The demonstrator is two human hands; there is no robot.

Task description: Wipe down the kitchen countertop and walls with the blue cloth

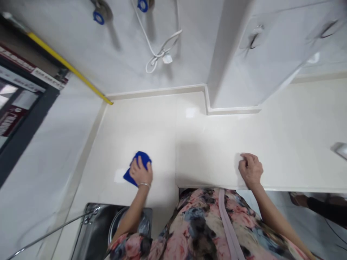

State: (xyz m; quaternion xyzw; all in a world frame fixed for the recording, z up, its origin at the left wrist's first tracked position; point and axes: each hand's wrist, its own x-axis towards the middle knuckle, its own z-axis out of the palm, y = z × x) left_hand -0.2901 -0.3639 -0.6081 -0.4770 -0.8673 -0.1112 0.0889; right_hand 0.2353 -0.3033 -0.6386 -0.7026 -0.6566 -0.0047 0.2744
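A folded blue cloth [143, 158] lies on the pale countertop [206, 144], left of the counter's seam. My left hand [141, 172] presses on it, fingers over the cloth, with a bracelet at the wrist. Blue fabric shows above the fingertips and out to the left of the hand. Farther right, my right hand [251, 169] rests near the counter's front edge, its fingers curled in and nothing visible in them.
A dark sink [104, 216] with a metal bowl [116, 222] is at the lower left, a thin faucet [54, 233] beside it. A boxed wall column [235, 72] juts onto the counter. A white object [342, 150] lies far right. Another person's foot [298, 199] shows below.
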